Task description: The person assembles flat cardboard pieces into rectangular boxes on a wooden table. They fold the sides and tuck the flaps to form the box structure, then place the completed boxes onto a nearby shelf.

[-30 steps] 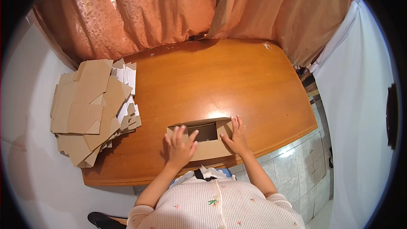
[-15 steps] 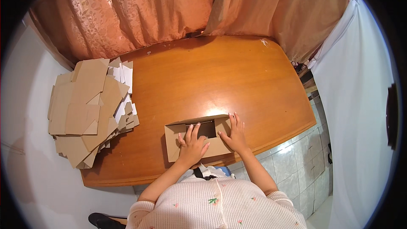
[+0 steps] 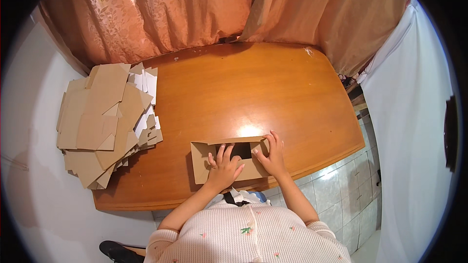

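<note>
Orange curtains (image 3: 190, 14) behind a brown wooden desk (image 3: 253, 87), glossy enough to show a bright patch of reflected light. At the near edge of the desk, just nearer than that patch, one box (image 3: 252, 169), set with its long side across. Made of plain brown cardboard, pale and matt, with straight folds. Stands open at the top, with four panels around one dark rectangular opening: one wide panel on the near side, one at each end, one narrow strip along the far side. Left hand (image 3: 224, 171) over the near panel, with fingers spread and fingertips reaching the opening. Right hand (image 3: 274, 158) at the right end, with thumb on the end panel and fingers parted from it at the far right corner; cannot tell whether pinching the card between. Two hands in all.

Farther left on the desk, well apart from the box, one stack (image 3: 97, 117) of flat cardboard. Mostly brown, with some white pieces (image 3: 151, 85) at the right side. Piled unevenly, with corners jutting out; cannot count the pieces for the overlap.

Farther out, one pale knitted top (image 3: 248, 234) with small flowers, one hanging white cloth (image 3: 409, 131) at right, and grey floor tiles (image 3: 336, 185).
</note>
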Available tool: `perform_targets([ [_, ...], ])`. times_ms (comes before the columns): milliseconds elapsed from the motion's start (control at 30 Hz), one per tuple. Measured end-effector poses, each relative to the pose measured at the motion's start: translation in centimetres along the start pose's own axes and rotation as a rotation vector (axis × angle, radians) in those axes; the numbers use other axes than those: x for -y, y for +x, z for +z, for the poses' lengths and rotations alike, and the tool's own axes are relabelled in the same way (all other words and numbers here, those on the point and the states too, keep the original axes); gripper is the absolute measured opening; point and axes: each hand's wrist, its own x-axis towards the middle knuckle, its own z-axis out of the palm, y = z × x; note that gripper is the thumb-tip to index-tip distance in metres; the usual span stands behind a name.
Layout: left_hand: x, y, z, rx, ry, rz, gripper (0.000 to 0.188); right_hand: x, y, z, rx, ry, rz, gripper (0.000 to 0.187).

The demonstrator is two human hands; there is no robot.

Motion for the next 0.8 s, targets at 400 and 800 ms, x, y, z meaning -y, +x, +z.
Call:
perform_targets([
  [400,1.7,-0.1,-0.7,-0.350,-0.152,-0.096,0.063,-0.8,0.0,1.4,-0.112,0.257,0.027,0.027],
  [800,6.3,0.8,-4.5,0.161,-0.248,-0.153,0.048,-0.4,0.0,1.1,-0.061,0.069,-0.044,0.030],
])
